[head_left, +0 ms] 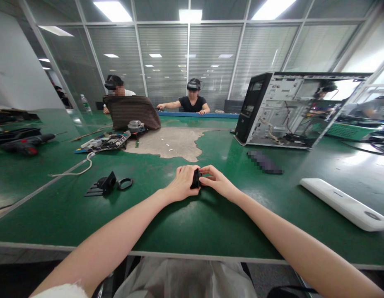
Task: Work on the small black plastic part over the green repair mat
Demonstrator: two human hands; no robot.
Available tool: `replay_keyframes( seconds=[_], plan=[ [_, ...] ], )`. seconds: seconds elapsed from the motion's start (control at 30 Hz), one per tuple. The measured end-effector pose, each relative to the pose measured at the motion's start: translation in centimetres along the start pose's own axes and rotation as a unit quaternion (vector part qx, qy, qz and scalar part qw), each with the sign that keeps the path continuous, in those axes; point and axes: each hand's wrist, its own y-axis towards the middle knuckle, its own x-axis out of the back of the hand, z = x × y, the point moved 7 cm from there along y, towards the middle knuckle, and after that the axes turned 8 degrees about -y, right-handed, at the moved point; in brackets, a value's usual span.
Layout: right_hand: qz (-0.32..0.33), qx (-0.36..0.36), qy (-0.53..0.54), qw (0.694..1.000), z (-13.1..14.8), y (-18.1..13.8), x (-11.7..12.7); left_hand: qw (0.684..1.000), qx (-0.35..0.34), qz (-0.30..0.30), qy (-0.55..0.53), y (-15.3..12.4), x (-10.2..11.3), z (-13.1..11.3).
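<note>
Both my hands meet over the green table (210, 223), closed on one small black part (196, 179). My left hand (183, 182) wraps it from the left with curled fingers. My right hand (216, 180) pinches its right side with thumb and fingers. Most of the part is hidden between my fingers. To my left lie a black bracket piece (103, 184) and a black ring (125, 183).
An open computer case (291, 109) stands at the back right. A white flat panel (347, 203) lies at the right. A circuit board with parts (106, 141) and a white cable (83, 165) lie at the left. Two people sit across the table.
</note>
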Motion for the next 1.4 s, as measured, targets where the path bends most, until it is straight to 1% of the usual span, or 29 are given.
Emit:
replay_keyframes(
  seconds=[0.1,0.27,0.43,0.63,0.7,0.83,0.93,1.1,1.27,1.33,1.4],
  plan=[
    [0.017,-0.001,-0.001,1.0,0.0,-0.1,-0.1,1.0,0.002,0.002,-0.009,0.0,0.0,0.0],
    [0.046,0.038,0.015,0.998,0.9,-0.4,-0.4,1.0,0.01,0.002,-0.013,0.0,-0.1,0.1],
    [0.015,0.024,0.004,1.0,0.9,-0.3,-0.2,1.0,0.003,0.0,-0.003,0.0,0.0,0.0],
    [-0.003,-0.013,-0.002,1.0,-0.3,0.1,-0.2,1.0,0.004,0.002,-0.006,0.0,0.1,0.0],
    [0.005,-0.013,-0.002,1.0,-0.4,0.1,-0.2,1.0,0.004,0.002,-0.004,0.0,0.1,0.0],
    [0.043,0.019,0.016,0.999,0.3,-0.1,-0.4,1.0,0.004,0.002,0.003,0.1,0.0,0.0],
    [0.055,0.037,0.029,0.997,0.8,-0.3,-0.4,1.0,0.006,0.004,0.006,0.1,-0.1,0.1],
    [0.019,0.021,0.023,0.999,0.8,-0.1,-0.2,1.0,0.007,0.002,0.009,0.1,-0.1,0.2],
    [-0.01,-0.009,0.018,1.0,-0.3,0.3,-0.2,1.0,0.007,0.004,0.001,0.1,0.0,0.1],
    [-0.012,-0.028,0.013,0.999,-1.0,0.4,-0.1,1.0,0.007,0.004,-0.001,0.1,0.1,0.1],
    [-0.001,-0.032,0.014,0.999,-1.2,0.4,-0.1,1.0,0.006,0.004,-0.003,0.1,0.1,0.1]
  ],
)
